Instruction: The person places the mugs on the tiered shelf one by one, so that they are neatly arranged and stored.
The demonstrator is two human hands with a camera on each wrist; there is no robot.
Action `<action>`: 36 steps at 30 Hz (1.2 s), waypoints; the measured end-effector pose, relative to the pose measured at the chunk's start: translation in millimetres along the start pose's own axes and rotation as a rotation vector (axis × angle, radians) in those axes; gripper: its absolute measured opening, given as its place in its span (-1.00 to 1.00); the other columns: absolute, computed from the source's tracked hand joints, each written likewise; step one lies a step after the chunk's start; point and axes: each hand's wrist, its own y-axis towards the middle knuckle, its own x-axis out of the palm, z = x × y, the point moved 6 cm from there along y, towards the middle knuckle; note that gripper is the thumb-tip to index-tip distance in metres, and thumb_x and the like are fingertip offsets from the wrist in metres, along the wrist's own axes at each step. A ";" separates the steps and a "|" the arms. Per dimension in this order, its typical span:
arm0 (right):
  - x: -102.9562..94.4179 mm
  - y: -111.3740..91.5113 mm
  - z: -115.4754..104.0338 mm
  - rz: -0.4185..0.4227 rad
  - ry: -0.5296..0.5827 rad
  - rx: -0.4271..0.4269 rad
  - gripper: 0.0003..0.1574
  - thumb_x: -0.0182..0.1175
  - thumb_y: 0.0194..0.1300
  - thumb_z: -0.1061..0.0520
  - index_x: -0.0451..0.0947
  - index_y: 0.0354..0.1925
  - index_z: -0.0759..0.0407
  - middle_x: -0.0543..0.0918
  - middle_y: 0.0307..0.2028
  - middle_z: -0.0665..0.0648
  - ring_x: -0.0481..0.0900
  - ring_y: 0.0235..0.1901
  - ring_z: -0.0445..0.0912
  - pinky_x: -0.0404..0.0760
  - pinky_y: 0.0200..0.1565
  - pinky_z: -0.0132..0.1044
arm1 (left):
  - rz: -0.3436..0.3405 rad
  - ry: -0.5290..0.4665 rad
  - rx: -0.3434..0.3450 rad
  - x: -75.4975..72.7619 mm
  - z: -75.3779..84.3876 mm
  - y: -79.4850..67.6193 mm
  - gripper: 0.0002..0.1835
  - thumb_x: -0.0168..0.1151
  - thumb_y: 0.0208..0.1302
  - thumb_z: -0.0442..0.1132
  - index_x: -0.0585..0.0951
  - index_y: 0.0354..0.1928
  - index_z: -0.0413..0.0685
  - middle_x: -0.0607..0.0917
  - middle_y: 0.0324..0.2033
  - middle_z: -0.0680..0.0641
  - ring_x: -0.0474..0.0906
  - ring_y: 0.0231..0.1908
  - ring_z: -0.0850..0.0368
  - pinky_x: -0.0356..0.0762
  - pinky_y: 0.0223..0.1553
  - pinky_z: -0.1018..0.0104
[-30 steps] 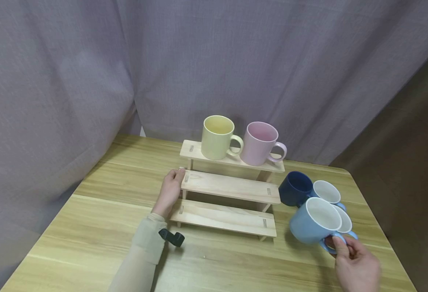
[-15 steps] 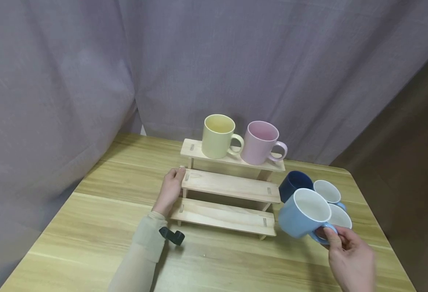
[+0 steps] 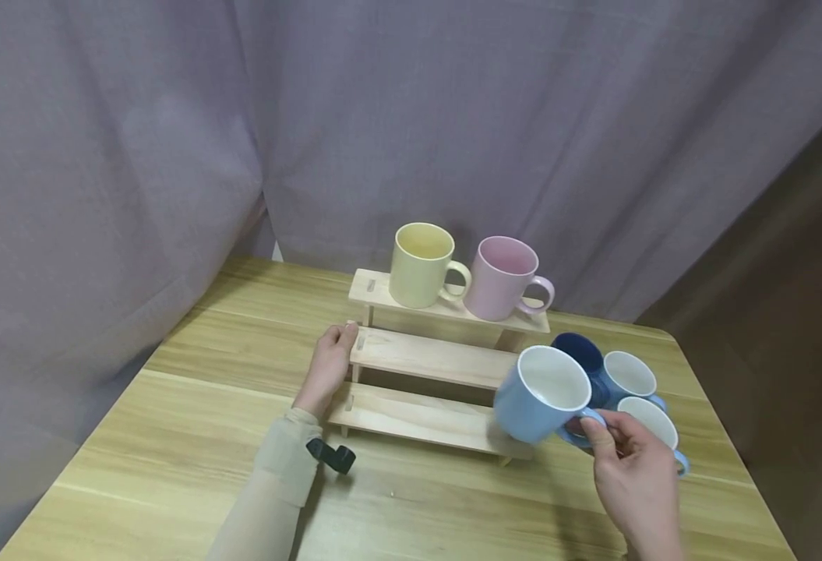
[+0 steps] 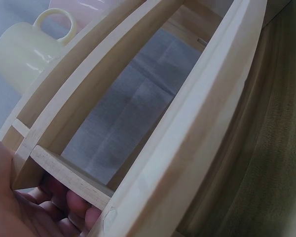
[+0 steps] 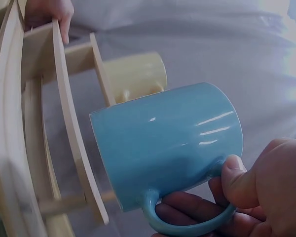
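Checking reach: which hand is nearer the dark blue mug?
The right hand: it's in front of the dark blue mug, holding a light blue mug; the left hand is farther, gripping the wooden rack at its left end.

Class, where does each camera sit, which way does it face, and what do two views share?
Head: on the head, facing forward and down at the wooden rack; left hand and right hand show.
Left wrist: on that wrist, facing the wooden rack; left hand shows.
Right wrist: on that wrist, facing the light blue mug; both hands show.
Shared: both wrist views show the yellow mug.
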 end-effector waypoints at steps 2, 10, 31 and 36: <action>7.3 1.2 -6.4 -0.030 0.014 -0.018 -0.87 0.28 0.30 0.21 0.65 -0.23 0.29 0.73 -0.45 0.05 0.57 -0.51 -0.31 0.43 -0.45 -0.54 | 0.003 0.001 -0.001 -0.3 0.1 -0.3 -0.62 -0.13 0.54 0.02 0.45 -0.16 -0.19 0.38 -0.43 -0.06 0.36 -0.49 0.09 0.46 -0.42 0.27; 37.4 7.4 -32.3 -0.132 0.082 -0.105 -0.90 0.27 0.31 0.20 0.66 -0.25 0.23 0.75 -0.37 0.13 0.53 -0.53 -0.26 0.38 -0.53 -0.46 | 0.004 -0.012 0.006 -0.1 2.5 -0.4 -0.61 -0.13 0.54 0.01 0.46 -0.14 -0.21 0.39 -0.42 -0.07 0.37 -0.47 0.08 0.46 -0.41 0.26; 114.3 28.2 -61.6 -0.248 0.133 -0.164 -0.80 0.28 0.31 0.08 0.67 -0.23 0.21 0.74 -0.37 0.09 0.68 -0.33 -0.06 0.53 -0.35 -0.43 | 0.008 -0.009 0.009 0.2 2.0 -1.9 -0.58 -0.12 0.52 0.06 0.46 -0.16 -0.20 0.43 -0.45 -0.06 0.36 -0.52 0.11 0.45 -0.46 0.26; 125.2 32.6 -63.4 -0.249 0.163 -0.164 -0.83 0.29 0.31 0.12 0.66 -0.25 0.23 0.74 -0.37 0.11 0.70 -0.33 -0.05 0.56 -0.33 -0.43 | 0.010 -0.014 0.004 0.0 1.6 -1.5 -0.58 -0.11 0.52 0.06 0.47 -0.15 -0.20 0.41 -0.48 -0.05 0.34 -0.55 0.12 0.44 -0.46 0.28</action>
